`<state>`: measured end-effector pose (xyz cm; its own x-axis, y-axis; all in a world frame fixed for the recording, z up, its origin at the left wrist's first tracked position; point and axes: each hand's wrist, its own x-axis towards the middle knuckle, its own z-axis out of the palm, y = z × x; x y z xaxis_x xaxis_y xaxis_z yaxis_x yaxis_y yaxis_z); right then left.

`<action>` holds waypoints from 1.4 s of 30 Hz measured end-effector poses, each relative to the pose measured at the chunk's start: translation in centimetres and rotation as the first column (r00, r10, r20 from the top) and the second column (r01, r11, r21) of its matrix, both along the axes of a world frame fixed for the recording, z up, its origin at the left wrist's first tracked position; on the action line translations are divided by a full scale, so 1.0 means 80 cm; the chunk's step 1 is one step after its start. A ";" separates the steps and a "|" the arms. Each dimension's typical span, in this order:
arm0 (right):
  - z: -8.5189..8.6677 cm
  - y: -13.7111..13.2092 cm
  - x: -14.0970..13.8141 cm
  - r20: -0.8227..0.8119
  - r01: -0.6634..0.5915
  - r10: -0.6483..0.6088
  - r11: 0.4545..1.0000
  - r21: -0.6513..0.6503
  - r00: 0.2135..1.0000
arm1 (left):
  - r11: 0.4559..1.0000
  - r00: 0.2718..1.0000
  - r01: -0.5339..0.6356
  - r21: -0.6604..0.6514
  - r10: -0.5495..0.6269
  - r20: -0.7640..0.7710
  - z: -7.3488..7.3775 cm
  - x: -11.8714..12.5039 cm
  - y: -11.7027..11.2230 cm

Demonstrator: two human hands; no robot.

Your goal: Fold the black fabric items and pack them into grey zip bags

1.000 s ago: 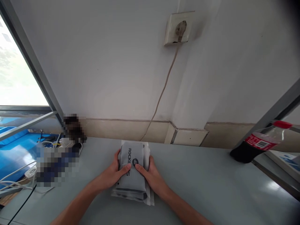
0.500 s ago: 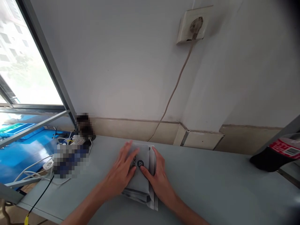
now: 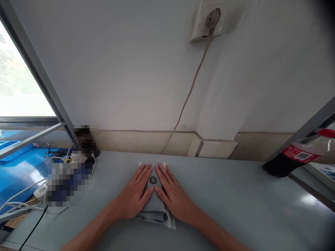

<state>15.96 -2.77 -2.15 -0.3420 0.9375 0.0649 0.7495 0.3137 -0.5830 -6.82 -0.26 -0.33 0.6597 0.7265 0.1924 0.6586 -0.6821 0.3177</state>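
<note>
A small stack of grey plastic packaging bags [image 3: 154, 206] lies on the grey tabletop, with a round dark logo on the uppermost one. My left hand [image 3: 136, 191] rests flat over its left half, fingers stretched away from me. Over the right half lies my right hand [image 3: 172, 195], also flat with straight fingers. The logo shows in the gap between the two hands, and much of the top bag is covered by them. At the near side, folded layers and a pale translucent edge stick out.
A cola bottle [image 3: 295, 153] with a red label leans at the right end of the table [image 3: 222, 198]. White cables [image 3: 23, 205] and a blurred-out patch [image 3: 69, 184] are at the left. Behind, a cord [image 3: 192, 87] hangs from a wall socket [image 3: 208, 21].
My right hand has moved from gripping the bags' right edge to lying flat on top. My left hand has settled flat too. The view has shifted slightly to the right.
</note>
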 end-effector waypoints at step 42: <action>-0.015 0.002 -0.002 -0.269 -0.007 0.007 1.000 0.002 0.963 | 0.942 0.889 -0.047 -0.331 0.191 0.417 -0.017 0.000 0.008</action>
